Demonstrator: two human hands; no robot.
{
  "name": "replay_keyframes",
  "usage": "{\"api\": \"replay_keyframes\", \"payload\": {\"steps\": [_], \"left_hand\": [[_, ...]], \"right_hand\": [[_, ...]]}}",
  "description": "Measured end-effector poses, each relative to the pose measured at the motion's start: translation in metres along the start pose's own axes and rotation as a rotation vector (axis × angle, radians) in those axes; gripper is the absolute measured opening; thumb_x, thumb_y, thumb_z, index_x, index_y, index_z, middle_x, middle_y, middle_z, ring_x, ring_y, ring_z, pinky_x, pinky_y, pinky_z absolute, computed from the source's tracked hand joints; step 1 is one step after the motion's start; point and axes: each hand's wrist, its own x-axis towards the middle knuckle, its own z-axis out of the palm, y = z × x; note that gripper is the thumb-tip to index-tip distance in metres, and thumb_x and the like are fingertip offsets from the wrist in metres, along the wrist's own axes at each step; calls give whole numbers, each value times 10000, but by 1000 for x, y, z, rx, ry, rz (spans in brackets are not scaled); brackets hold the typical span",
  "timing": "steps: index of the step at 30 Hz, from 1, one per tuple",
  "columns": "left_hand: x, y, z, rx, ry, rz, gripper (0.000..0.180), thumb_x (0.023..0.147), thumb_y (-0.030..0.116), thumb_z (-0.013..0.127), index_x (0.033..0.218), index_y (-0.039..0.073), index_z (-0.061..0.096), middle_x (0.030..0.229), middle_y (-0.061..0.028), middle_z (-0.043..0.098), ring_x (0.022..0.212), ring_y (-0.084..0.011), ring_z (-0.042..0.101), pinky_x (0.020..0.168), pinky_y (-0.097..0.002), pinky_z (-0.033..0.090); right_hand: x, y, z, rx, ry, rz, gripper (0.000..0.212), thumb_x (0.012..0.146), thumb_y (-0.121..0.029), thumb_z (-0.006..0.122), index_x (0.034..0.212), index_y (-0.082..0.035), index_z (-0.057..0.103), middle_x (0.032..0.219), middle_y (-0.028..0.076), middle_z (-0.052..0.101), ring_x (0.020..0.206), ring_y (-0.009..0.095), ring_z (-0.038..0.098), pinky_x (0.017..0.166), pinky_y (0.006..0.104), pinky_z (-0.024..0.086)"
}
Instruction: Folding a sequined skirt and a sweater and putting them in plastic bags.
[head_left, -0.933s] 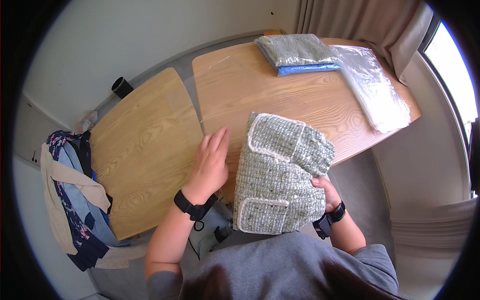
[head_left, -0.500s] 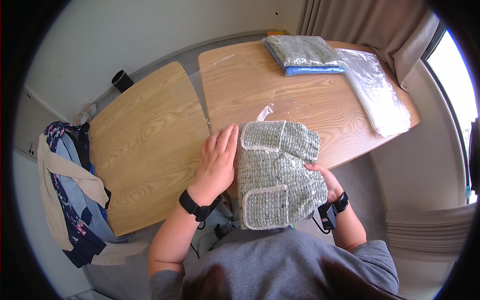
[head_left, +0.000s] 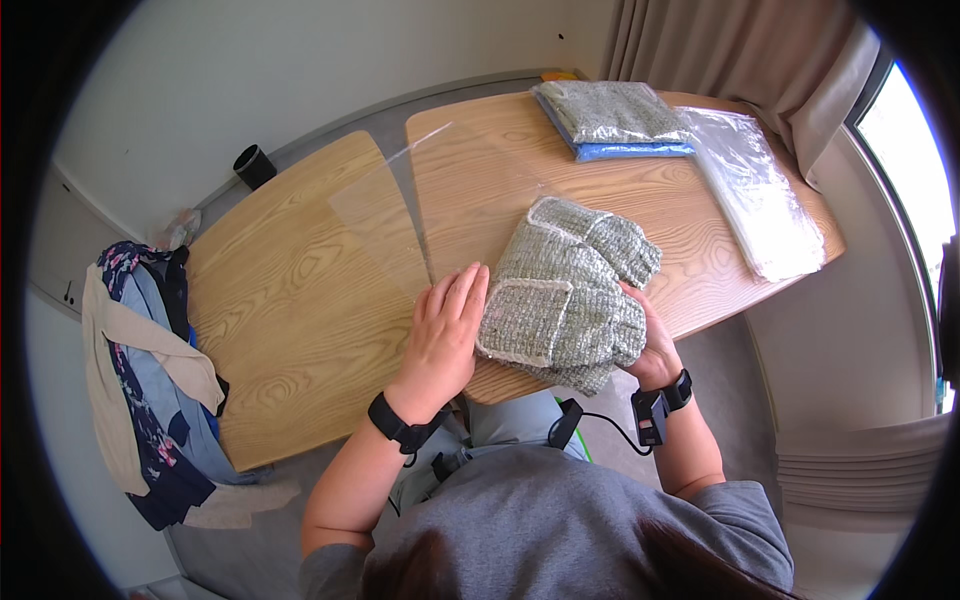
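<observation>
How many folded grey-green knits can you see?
2: a folded knit between the left hand and right hand, and a bagged knit atop the blue bundle; more may be hidden.

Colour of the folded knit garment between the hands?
Folded knit garment: mottled grey-green and white; head view.

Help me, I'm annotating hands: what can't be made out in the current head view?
All in the head view:
Right hand: most fingers, hidden under the folded knitted garment.
Left hand: thumb, hidden by the hand itself or the folded knitted garment; can't tell which.
Blue packet: mostly covered by the bagged knit on top.
Window: outside lost in glare, cut off by the picture's edge.
</observation>
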Motion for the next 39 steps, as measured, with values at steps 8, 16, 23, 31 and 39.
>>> {"api": "replay_keyframes", "payload": {"steps": [8,16,23,31,39], "left_hand": [[0,13,0,73,37,21,590,792,-22,486,1368,-4,360,1371,-123,392,1232,-286,397,1039,-442,310],[-10,6,3,125,8,-41,602,812,-11,463,1396,11,319,1404,-103,359,1280,-282,354,1069,-478,271],[-34,-9,-2,52,14,-40,593,790,-34,474,1370,33,374,1388,-126,372,1264,-298,371,1057,-461,283],[-69,13,-23,-291,216,292,244,726,14,608,968,30,629,1098,-114,586,997,-276,578,857,-385,466],[-57,60,42,-251,-110,50,600,832,346,616,1194,-106,463,1133,-222,556,1113,-358,507,977,-399,403]], "right_hand": [[16,25,7,41,34,-144,370,945,-242,507,1233,-9,496,1199,134,594,1078,262,583,963,424,460],[10,49,22,-469,250,-386,511,913,-175,575,1363,-124,339,1293,58,503,1173,215,496,959,406,438],[7,50,49,-319,211,-23,425,915,-239,566,1290,-74,452,1230,86,564,1097,220,564,918,380,486],[21,66,38,-366,104,-14,443,944,-214,521,1333,-38,402,1301,113,513,1194,255,497,1020,428,396],[30,73,54,-305,96,51,450,941,-152,496,1343,-1,362,1362,153,442,1232,279,448,1045,435,356]]}}
